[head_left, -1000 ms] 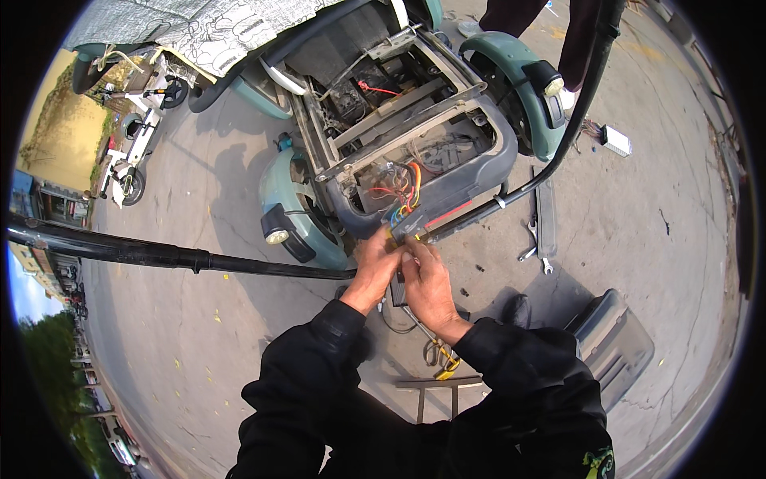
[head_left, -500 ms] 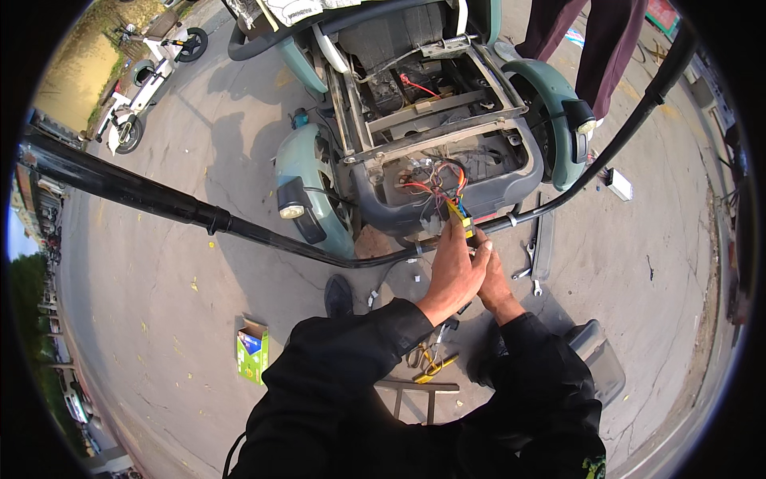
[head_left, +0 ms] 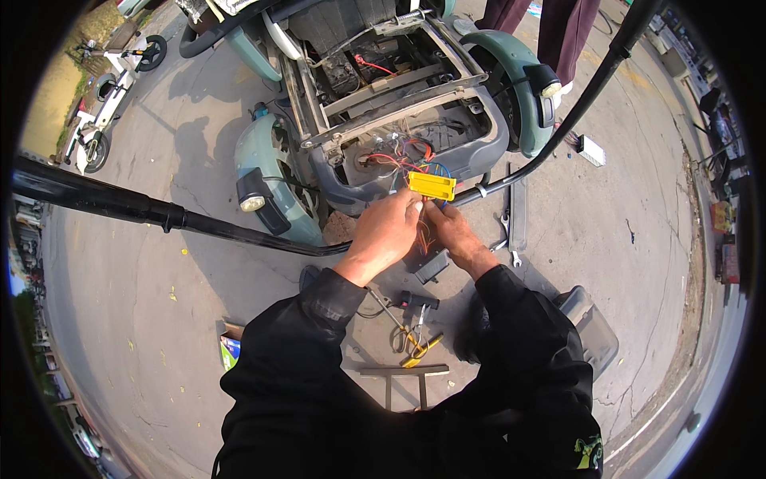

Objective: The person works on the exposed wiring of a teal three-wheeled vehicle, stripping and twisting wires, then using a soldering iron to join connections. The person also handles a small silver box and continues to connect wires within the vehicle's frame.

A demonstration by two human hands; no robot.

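Note:
A bright yellow rectangular plastic piece (head_left: 432, 186) with two long slots is held up in front of an open vehicle frame. My left hand (head_left: 384, 231) pinches its lower left edge, thumb toward the other hand. At its lower right edge my right hand (head_left: 460, 236) is closed on it, with the fingertips partly hidden. Thin orange and red wires (head_left: 425, 234) hang down between my hands. Beyond the yellow piece, a tangle of coloured wires (head_left: 404, 153) comes out of the grey body panel (head_left: 351, 188).
A black bar (head_left: 144, 205) crosses before the green-fendered vehicle (head_left: 275, 172). Yellow-handled cutters (head_left: 421, 351), scissors (head_left: 420, 323) and a dark box (head_left: 432, 267) lie below my hands. Wrenches (head_left: 506, 227) lie right, beside a strip. A person's trousered legs (head_left: 558, 36) stand at far right.
The yellow piece has turned, so its broad slotted face now shows. My hands have moved left and slightly apart, and wires now show hanging between them. The view has shifted.

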